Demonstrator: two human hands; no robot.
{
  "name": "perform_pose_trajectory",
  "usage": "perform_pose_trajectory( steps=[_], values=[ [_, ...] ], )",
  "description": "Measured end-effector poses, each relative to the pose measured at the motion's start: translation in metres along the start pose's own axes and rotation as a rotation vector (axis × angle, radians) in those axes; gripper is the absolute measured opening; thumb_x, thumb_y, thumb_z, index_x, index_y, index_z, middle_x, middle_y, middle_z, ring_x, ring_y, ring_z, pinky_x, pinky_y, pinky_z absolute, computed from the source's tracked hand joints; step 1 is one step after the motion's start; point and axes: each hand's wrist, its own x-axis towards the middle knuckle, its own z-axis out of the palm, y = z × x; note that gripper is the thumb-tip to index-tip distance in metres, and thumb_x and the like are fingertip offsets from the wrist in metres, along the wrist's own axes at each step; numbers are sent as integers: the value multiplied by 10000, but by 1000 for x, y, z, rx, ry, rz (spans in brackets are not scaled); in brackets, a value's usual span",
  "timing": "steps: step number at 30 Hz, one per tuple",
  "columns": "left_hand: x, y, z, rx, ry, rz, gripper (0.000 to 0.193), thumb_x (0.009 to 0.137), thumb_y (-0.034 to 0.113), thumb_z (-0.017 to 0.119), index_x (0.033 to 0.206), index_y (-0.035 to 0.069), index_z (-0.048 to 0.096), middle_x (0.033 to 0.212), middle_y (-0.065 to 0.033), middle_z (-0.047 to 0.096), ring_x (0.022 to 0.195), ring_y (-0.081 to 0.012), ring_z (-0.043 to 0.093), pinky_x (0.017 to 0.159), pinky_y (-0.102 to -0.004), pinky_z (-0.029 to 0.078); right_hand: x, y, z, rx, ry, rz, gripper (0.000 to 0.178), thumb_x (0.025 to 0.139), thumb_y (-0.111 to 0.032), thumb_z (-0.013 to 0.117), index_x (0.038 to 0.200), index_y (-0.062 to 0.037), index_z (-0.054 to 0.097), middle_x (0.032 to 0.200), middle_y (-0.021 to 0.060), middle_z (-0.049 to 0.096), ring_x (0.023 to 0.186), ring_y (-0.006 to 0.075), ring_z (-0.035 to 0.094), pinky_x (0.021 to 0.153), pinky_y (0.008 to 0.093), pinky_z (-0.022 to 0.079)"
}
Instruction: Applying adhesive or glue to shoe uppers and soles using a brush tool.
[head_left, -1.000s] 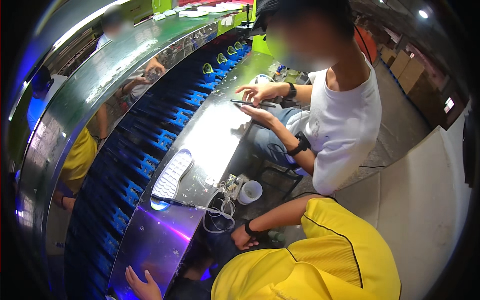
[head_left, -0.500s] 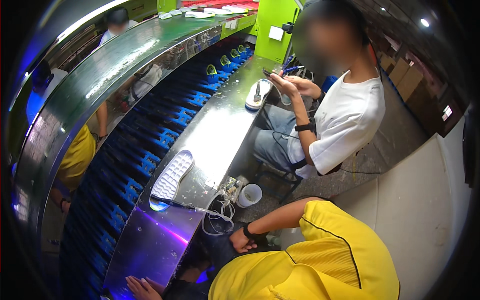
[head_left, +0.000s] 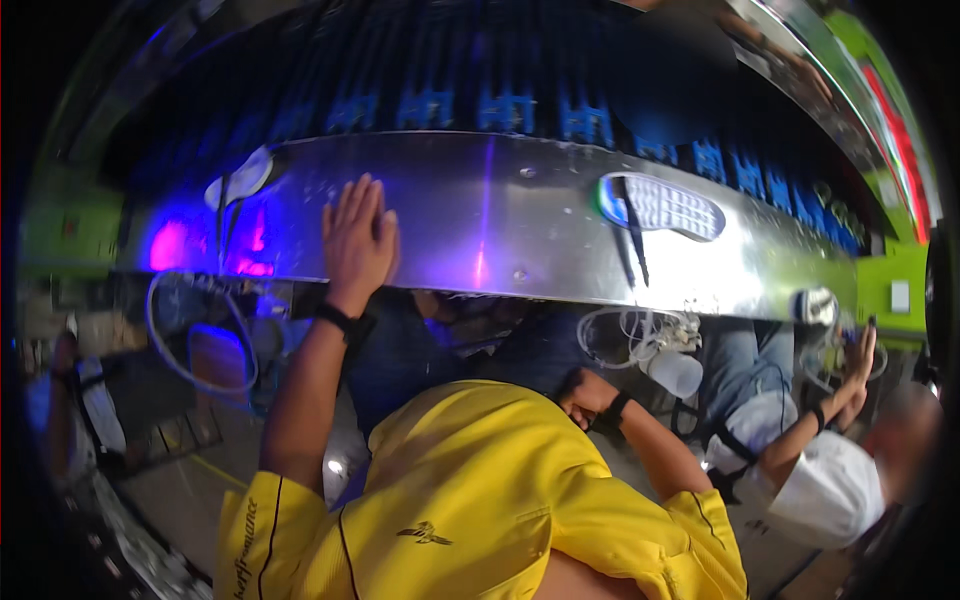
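My left hand (head_left: 360, 240) lies on the metal bench (head_left: 430, 200), fingers stretched out and nothing held. My right hand (head_left: 586, 393) rests by my right thigh, fingers curled, with nothing visible in them. On the bench to the right is a white shoe sole (head_left: 680, 210) with a ridged face and a blue-green end. A dark-handled brush (head_left: 633, 240) lies across that end and points toward the bench's near edge. Left of my left hand sits another pale sole (head_left: 248, 180), blurred, with dark brush-like sticks (head_left: 230, 225) by it.
Beyond the bench runs a dark conveyor with blue brackets (head_left: 505, 112). Clear tubing (head_left: 205, 385) loops below the bench at left. A white cup (head_left: 675, 373) stands below its edge at right. A seated co-worker in a white shirt (head_left: 830, 480) is far right, near another sole (head_left: 817, 306).
The view has swung left and down, so the bench now runs across the picture. My left hand still lies on the bench; my right hand still rests by my thigh.
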Motion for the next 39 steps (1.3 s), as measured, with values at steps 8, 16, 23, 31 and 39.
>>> perform_pose_trajectory(
  steps=[8, 16, 23, 31, 39],
  values=[
    [-49, -61, -68, -65, 95, -126, 401, 991, 226, 594, 1337, 40, 678, 1470, -156, 630, 1428, -361, 528, 1210, -568, 351, 16, -24, 46, -157, -217, -67, 197, 842, -139, 698, 720, 0, 767, 619, 129, 726, 493, 207, 714, 435, 312, 524],
    [-68, -57, -150, -134, 64, -165, 455, 973, 232, 605, 1361, -2, 643, 1507, -176, 585, 1454, -348, 496, 1227, -542, 337, -44, -32, 93, -327, -105, -76, 233, 871, -117, 656, 711, 6, 773, 635, 133, 727, 517, 228, 717, 475, 354, 569],
    [-77, -56, -183, -141, 69, -192, 487, 941, 223, 617, 1377, 7, 650, 1515, -160, 587, 1452, -341, 502, 1207, -513, 366, -2, 63, 81, -594, 76, -634, 256, 819, -198, 778, 1047, -85, 755, 1018, 164, 732, 904, 313, 681, 748, 513, 526],
    [-88, -56, -206, -152, 36, -196, 486, 960, 230, 598, 1394, 16, 640, 1536, -151, 570, 1470, -332, 487, 1222, -519, 355, 55, 174, 68, -946, 21, -667, 559, 931, -257, 639, 1429, -16, 553, 1378, 358, 566, 1207, 552, 540, 1006, 570, 479],
    [-101, -52, -215, -151, 23, -193, 511, 962, 254, 595, 1397, -13, 617, 1552, -179, 543, 1481, -346, 467, 1231, -529, 342, -15, 94, 101, -856, 44, -379, 279, 1010, -210, 559, 1148, -31, 723, 1102, 241, 691, 1044, 399, 617, 915, 498, 485]
  ],
)
